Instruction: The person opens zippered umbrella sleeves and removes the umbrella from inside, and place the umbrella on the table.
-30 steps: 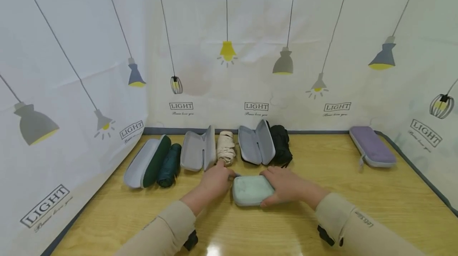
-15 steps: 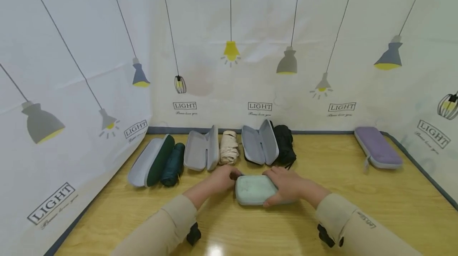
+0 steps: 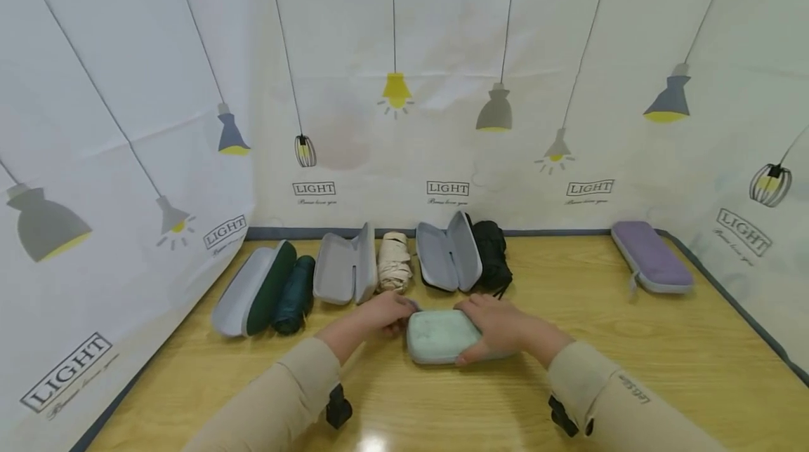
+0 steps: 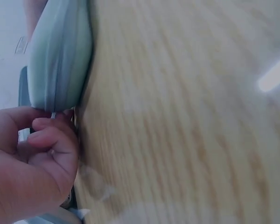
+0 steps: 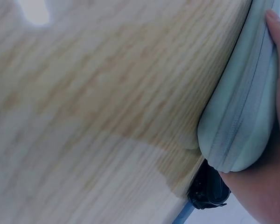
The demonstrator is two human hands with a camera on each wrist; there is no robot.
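Note:
A mint-green zip case [image 3: 442, 336] lies closed on the wooden table in front of the person, its zip [image 5: 238, 121] running round the side. My right hand [image 3: 499, 326] grips its right end, thumb along the near side and fingers over the far side. At the left end, my left hand [image 3: 383, 313] has its fingers curled close to the case. The left wrist view shows these fingertips pinching a small pale zip pull [image 4: 53, 115], which they mostly cover.
Along the back stand three open cases: dark green [image 3: 272, 290], light grey [image 3: 336, 273] and grey-black [image 3: 439, 262]. Beside them lie folded umbrellas in teal [image 3: 294, 297], beige [image 3: 395, 262] and black [image 3: 491, 255]. A closed purple case [image 3: 651, 255] lies at the back right.
The left hand's fingers have shifted and curled at the left end of the mint case; one pointed outward a second ago. The right hand keeps its grip, and the case stays in place.

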